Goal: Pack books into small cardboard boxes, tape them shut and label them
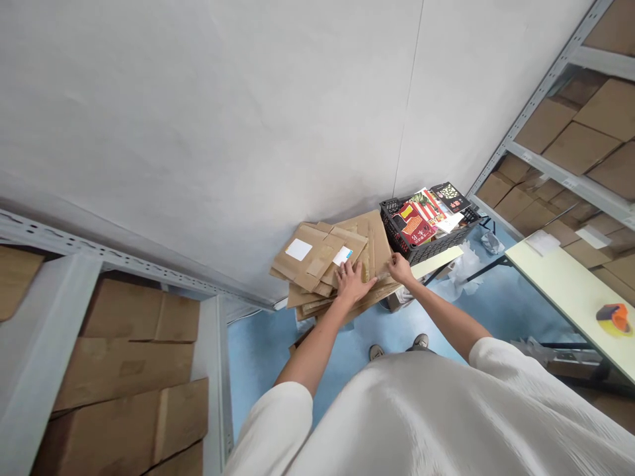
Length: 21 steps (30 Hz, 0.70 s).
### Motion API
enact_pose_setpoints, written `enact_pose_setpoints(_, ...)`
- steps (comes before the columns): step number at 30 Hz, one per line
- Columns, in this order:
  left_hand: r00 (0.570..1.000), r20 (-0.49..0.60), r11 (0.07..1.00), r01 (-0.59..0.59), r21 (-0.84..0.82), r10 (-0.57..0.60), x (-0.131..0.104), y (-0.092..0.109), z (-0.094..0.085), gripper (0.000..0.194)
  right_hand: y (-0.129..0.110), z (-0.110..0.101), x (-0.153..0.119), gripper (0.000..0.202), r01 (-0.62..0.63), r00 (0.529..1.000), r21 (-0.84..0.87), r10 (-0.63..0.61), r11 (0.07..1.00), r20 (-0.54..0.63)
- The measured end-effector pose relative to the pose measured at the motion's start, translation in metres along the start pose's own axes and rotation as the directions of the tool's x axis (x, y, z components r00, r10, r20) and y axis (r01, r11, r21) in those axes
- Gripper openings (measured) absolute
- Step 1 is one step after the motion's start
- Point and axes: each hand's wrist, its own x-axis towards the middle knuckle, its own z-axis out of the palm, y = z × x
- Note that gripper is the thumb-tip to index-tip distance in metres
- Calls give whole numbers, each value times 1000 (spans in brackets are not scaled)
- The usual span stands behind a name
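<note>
A pile of flattened cardboard (374,248) lies against the wall in the head view. Smaller flat cardboard pieces (307,254) rest on its left part, two of them with white labels. My left hand (351,281) lies with spread fingers on these pieces, beside the label with a blue mark. At the right edge of the pile, my right hand (399,270) has its fingers pressed together on the edge of a cardboard sheet. Just beyond my right hand is a black plastic crate (431,248) filled with books and printed covers (417,218).
Metal shelves with cardboard boxes (129,370) stand at the left, and more shelved boxes (580,149) at the right. A pale table (555,284) on the right bears an orange and yellow tape dispenser (614,319). Crumpled plastic (464,268) lies on the blue floor (262,357).
</note>
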Motion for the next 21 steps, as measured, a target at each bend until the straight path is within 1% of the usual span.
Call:
enact_pose_setpoints(6, 998, -55, 999, 6, -40, -8, 0, 2, -7, 90, -9, -9, 6, 23, 82, 997, 115, -80, 990, -23)
enact_pose_setpoints(10, 996, -80, 997, 22, -74, -28, 3, 10, -15, 88, -10, -15, 14, 21, 120, 993, 230, -117, 966, -28)
enact_pose_setpoints(13, 994, -102, 995, 32, -97, -42, 7, 17, -19, 87, -7, -24, 20, 20, 155, 988, 315, -151, 936, -34)
enact_pose_setpoints(17, 991, -116, 991, 52, -126, -67, 14, 21, -18, 86, 0, -47, 27, 22, 196, 980, 376, -172, 906, -96)
enact_pose_setpoints(21, 988, -124, 987, 77, -138, -94, 18, 17, -13, 86, 8, -84, 34, 27, 237, 967, 428, -170, 872, -190)
